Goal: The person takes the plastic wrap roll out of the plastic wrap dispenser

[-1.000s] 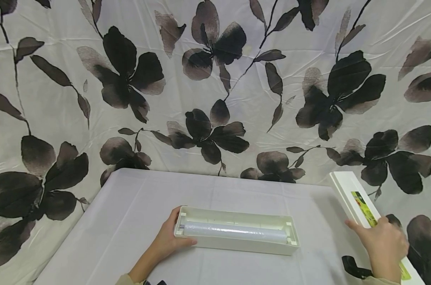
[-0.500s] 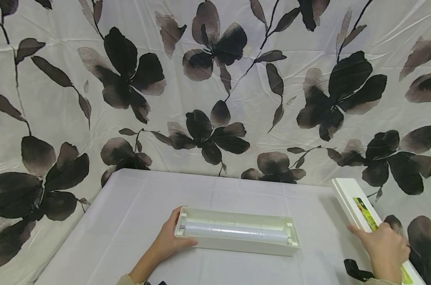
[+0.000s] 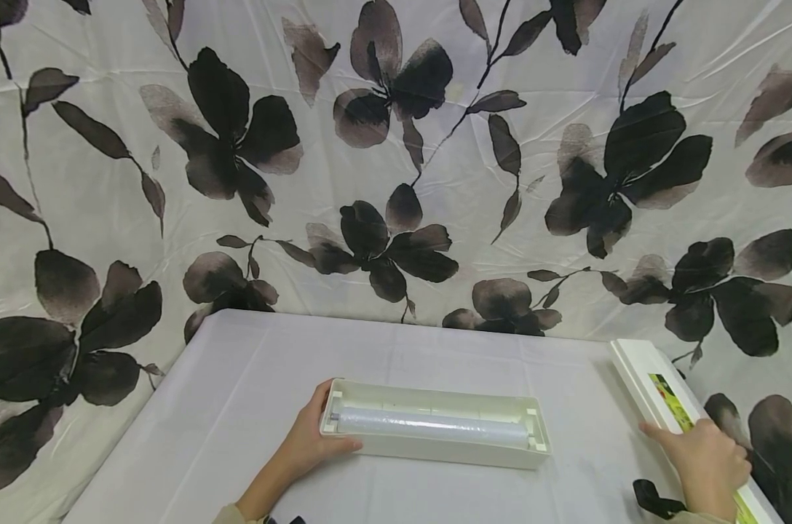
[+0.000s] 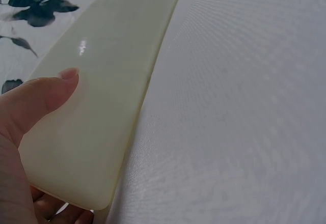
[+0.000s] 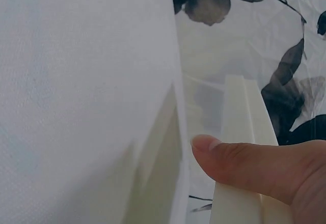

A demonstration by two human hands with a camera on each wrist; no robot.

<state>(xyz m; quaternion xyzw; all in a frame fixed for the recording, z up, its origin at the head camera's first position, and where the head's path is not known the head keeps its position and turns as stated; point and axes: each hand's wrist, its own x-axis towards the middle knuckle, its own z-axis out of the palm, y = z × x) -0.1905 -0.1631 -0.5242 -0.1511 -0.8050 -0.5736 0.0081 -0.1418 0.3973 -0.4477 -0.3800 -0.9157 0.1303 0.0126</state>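
Note:
A pale cling film dispenser box [image 3: 448, 453] stands on the table with its top uncovered. Inside it lies a roll of cling film [image 3: 429, 425], lengthwise. My left hand [image 3: 314, 437] grips the box's left end; in the left wrist view the thumb lies on the front wall [image 4: 97, 127] and fingertips show beneath the end. Over at the right, my right hand [image 3: 707, 462] holds the long white lid [image 3: 641, 375], which slants and bears a yellow-green label [image 3: 672, 400]. The thumb lies along the lid's near side in the right wrist view; the other fingers are hidden there.
A white cloth covers the table [image 3: 239, 393], whose right edge passes close by the lid. Behind it hangs a floral-patterned sheet [image 3: 396, 167]. A black strap piece [image 3: 654, 501] shows at the right wrist.
My right hand has lowered the lid slightly toward me and to the right, so its far end sits lower in the head view. The left hand and box have stayed put.

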